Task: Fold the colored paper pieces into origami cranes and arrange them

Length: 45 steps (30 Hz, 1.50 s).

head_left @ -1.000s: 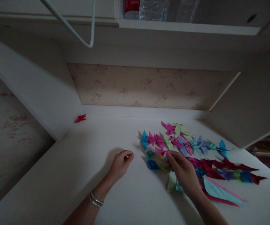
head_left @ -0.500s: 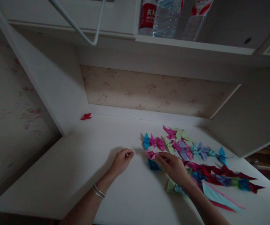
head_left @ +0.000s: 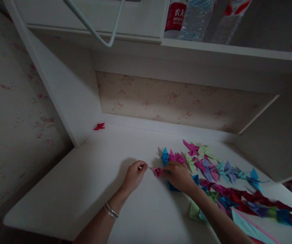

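My right hand (head_left: 177,174) pinches a small folded pink paper crane (head_left: 158,172) by its right side, low over the white desk. My left hand (head_left: 135,173) is closed, thumb against forefinger, on a thin, pale, needle-like thing (head_left: 150,167). Its tip reaches the left side of the pink crane; whether it goes into the paper I cannot tell. Behind my right hand lies a row of folded paper cranes (head_left: 206,169) in blue, pink, green and purple. Below the hand, a blue folded paper (head_left: 172,186) is partly hidden by it.
Dark red, blue and green cranes (head_left: 257,203) lie to the right, with flat folded light-blue paper (head_left: 249,225) in front. A lone red crane (head_left: 99,126) sits at the back left of the white desk (head_left: 67,189). Overhead, a shelf (head_left: 227,49) holds bottles (head_left: 196,20).
My right hand has moved the pink crane down and a little left relative to the row, towards my left hand. The thin thing at my left fingertips now shows. The view has shifted slightly left.
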Available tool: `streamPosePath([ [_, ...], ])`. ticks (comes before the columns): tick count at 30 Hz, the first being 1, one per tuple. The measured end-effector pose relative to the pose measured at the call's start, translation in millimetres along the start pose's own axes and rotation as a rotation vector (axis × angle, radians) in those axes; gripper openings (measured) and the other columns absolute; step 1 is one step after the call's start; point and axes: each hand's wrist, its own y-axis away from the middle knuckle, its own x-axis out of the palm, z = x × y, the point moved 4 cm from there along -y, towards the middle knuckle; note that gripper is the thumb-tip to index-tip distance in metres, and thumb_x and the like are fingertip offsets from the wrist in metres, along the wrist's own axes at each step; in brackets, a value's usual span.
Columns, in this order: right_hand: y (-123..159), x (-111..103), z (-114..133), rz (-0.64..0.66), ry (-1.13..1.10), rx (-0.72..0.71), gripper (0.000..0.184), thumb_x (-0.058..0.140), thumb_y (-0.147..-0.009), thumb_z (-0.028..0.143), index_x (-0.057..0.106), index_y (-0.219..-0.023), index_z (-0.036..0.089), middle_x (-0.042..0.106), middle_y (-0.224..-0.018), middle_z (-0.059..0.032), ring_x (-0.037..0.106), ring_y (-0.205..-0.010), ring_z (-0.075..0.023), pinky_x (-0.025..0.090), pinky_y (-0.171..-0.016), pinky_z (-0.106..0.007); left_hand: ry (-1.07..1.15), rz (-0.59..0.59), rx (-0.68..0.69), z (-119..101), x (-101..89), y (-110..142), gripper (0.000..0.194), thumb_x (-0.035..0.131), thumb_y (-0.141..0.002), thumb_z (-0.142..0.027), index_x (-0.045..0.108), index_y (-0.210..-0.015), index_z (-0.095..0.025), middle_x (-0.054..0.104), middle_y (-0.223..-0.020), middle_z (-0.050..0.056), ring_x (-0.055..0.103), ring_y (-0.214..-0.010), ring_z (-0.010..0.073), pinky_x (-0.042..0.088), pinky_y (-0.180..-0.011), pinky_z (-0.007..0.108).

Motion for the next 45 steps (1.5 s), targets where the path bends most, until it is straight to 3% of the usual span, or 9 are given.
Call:
streamPosePath([
  [11,7.6,-2.7,5.9,0.009,0.112,-0.044,0.021,0.051,-0.085,0.025,0.071,-0.077,0.025,0.066,-0.084,-0.004,0.06,-0.086,-0.0219,0.033,-0.082,-0.035,-0.054,0.088,0.061,3.0,7.7,3.6,0.025,0.05,-0.085,-0.033,0.068,-0.086,-0.016,0.068,-0.081,0.005,0.059,-0.065,0.014,0.044,-0.06,0.023],
  [16,12.3,-10.1,5.0,-0.032,0.086,-0.007,0.022,0.05,-0.087,0.027,0.071,-0.089,0.025,0.066,-0.088,-0.006,0.06,-0.09,-0.0238,0.034,-0.083,-0.036,-0.164,0.146,0.155,3.8,14.2,8.1,0.026,0.055,-0.08,-0.024,0.065,-0.104,-0.017,0.066,-0.097,0.006,0.058,-0.069,0.0132,0.046,-0.066,0.024],
  [19,23.1,-18.5,7.3,-0.077,-0.016,0.012,0.023,0.048,-0.089,0.028,0.07,-0.094,0.025,0.066,-0.086,-0.0059,0.06,-0.088,-0.0225,0.038,-0.081,-0.035,-0.207,0.177,0.191,3.6,17.3,10.8,0.032,0.054,-0.08,-0.019,0.062,-0.11,-0.019,0.064,-0.105,0.005,0.06,-0.073,0.0131,0.048,-0.072,0.025],
  [23,53.4,-21.4,20.5,-0.107,-0.387,0.036,0.028,0.042,-0.092,0.033,0.068,-0.093,0.022,0.066,-0.084,-0.0051,0.061,-0.076,-0.0183,0.044,-0.07,-0.028,-0.302,0.166,0.278,-1.8,21.2,14.2,0.034,0.054,-0.079,-0.013,0.063,-0.11,-0.022,0.063,-0.11,0.005,0.059,-0.097,0.0181,0.046,-0.089,0.028],
  [27,89.1,-1.0,41.2,-0.078,-0.674,0.092,0.032,0.042,-0.093,0.039,0.067,-0.087,0.022,0.068,-0.081,-0.0036,0.063,-0.071,-0.0157,0.047,-0.064,-0.022,-0.401,0.176,0.3,-7.3,27.1,16.0,0.035,0.053,-0.082,-0.015,0.062,-0.114,-0.026,0.063,-0.113,0.004,0.059,-0.1,0.0186,0.045,-0.092,0.03],
  [31,112.3,39.4,55.7,-0.061,-0.71,0.067,0.037,0.042,-0.091,0.043,0.069,-0.08,0.02,0.067,-0.067,-0.002,0.058,-0.055,-0.0129,0.045,-0.052,-0.019,-0.466,0.196,0.328,-12.7,32.3,15.9,0.038,0.053,-0.085,-0.017,0.058,-0.121,-0.029,0.061,-0.118,0.002,0.058,-0.102,0.0178,0.044,-0.093,0.03],
  [35,122.3,71.3,56.8,-0.149,-0.704,0.033,0.037,0.042,-0.091,0.044,0.069,-0.081,0.02,0.069,-0.07,-0.0034,0.06,-0.055,-0.0127,0.046,-0.052,-0.018,-0.487,0.224,0.349,-15.6,36.1,14.7,0.028,0.053,-0.085,-0.019,0.065,-0.108,-0.029,0.064,-0.109,0.001,0.061,-0.094,0.0161,0.046,-0.086,0.027],
  [42,121.6,78.9,55.0,-0.168,-0.697,-0.01,0.032,0.043,-0.091,0.04,0.069,-0.086,0.022,0.071,-0.074,-0.0036,0.066,-0.063,-0.014,0.049,-0.058,-0.018,-0.525,0.194,0.338,-14.2,38.2,11.8,0.02,0.049,-0.089,-0.024,0.069,-0.091,-0.024,0.068,-0.091,0.003,0.062,-0.084,0.0168,0.045,-0.077,0.026],
  [45,121.5,77.2,55.5,-0.173,-0.697,-0.006,0.032,0.044,-0.091,0.041,0.069,-0.086,0.023,0.071,-0.074,-0.0031,0.066,-0.062,-0.014,0.049,-0.057,-0.018,-0.532,0.185,0.337,-16.4,38.0,12.5,0.02,0.048,-0.089,-0.024,0.068,-0.094,-0.024,0.067,-0.094,0.004,0.062,-0.086,0.0172,0.045,-0.078,0.026],
])
